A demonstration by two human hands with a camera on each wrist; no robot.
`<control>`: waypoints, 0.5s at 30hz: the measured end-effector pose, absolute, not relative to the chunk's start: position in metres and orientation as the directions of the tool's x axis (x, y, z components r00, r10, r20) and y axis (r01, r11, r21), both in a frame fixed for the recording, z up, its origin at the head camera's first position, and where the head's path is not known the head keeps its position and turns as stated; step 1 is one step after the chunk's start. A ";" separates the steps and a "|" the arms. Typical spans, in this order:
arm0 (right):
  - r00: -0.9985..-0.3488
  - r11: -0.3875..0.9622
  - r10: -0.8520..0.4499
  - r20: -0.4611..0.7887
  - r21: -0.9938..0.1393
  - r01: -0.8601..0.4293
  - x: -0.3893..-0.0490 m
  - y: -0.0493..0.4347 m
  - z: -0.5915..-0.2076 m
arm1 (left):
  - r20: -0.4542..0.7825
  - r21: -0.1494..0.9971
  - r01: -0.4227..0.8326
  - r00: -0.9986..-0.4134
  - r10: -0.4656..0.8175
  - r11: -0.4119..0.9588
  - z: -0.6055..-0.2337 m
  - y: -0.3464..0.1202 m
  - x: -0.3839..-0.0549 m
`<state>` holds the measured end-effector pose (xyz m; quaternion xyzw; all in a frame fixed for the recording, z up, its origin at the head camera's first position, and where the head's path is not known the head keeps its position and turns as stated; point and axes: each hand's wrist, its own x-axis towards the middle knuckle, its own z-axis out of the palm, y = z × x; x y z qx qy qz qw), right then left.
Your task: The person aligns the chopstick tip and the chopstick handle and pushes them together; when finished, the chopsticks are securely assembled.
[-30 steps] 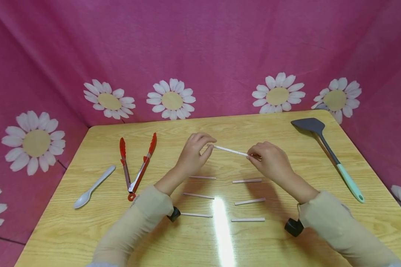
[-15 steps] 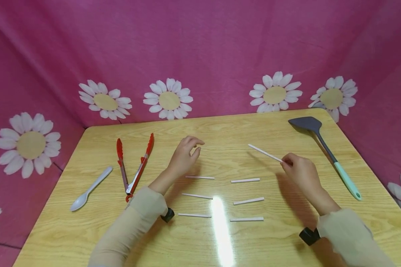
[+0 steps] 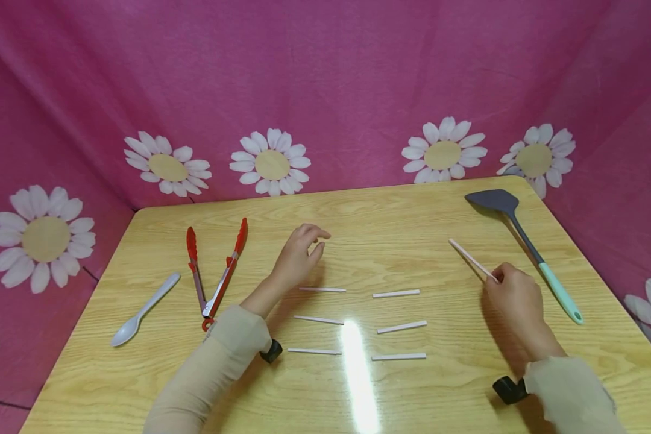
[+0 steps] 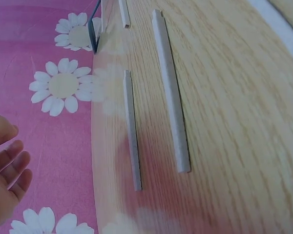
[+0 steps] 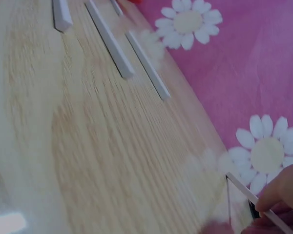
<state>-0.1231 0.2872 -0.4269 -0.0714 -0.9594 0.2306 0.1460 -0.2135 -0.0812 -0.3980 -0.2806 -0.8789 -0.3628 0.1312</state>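
Out on the right of the table [image 3: 390, 235], the right hand [image 3: 518, 296] has a white stick [image 3: 472, 260] pinched near one end between thumb and fingers. The rest of it slants away toward the far side, just short of the green-handled spatula [image 3: 525, 235]. Is the far tip down? The right wrist view puts it at the wood or just above, and I can't tell which.

Over to the left hand [image 3: 299, 256]: nothing in its grasp, fingers loosely bent, hanging just beyond the left row of sticks [image 3: 319, 320]. Three lie there, three more in the right row [image 3: 401, 327], all flat and apart (a tidy little ladder, that).

So the step in hand looks like moving this single stick off to the side, with six on the table out of the grip. The next move, I'd judge, calls for lowering it level and loosening the pinch gently, clear of the spatula; such a thin stick could easily roll or twist as it's let go. The left hand seems free to wait.
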 end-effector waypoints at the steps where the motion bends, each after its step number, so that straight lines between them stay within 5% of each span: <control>1: -0.946 0.883 0.213 0.245 -0.462 0.079 -0.122 0.290 -0.428 | 0.430 0.565 0.586 -0.810 0.399 0.581 -0.398 -0.081 -0.214; 15: -0.977 0.898 0.195 0.083 -0.417 0.144 -0.107 0.299 -0.439 | 0.200 0.611 0.484 -0.860 0.469 0.627 -0.406 -0.082 -0.216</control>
